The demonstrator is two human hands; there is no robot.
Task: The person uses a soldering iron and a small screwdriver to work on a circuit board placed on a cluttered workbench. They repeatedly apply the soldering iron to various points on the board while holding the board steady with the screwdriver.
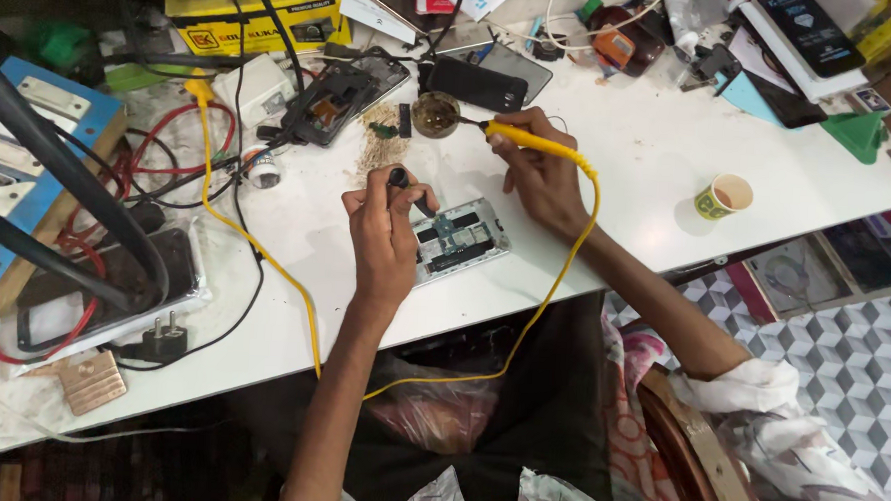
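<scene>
Hands at work over an opened phone (458, 239) lying flat near the front edge of the white tabletop (650, 149), back cover off, inner frame and board showing.

Left hand (384, 233): fingers curled shut around a small dark tool (409, 191), its tip angled down toward the phone's upper left corner. Heel of the hand just beside the phone; contact with it not clear.

Right hand (539, 169): fingers closed in a pen grip on a yellow soldering iron (519, 136). Iron tip points left and reaches into a small round tin (435, 114) standing just behind the phone. Yellow cable (561, 276) runs from the iron's rear, loops off the front edge of the tabletop and down across the lap.

Surroundings: another dismantled phone (337, 100) with black casing left of the tin; a dark phone (478, 84) lying behind the tin. Paper cup (723, 197) with brownish liquid stands well apart to the right. Black plug (164, 340) near the left front edge, red and black wires (175, 134) tangled beyond it. Yellow box (256, 12) at the far edge.
</scene>
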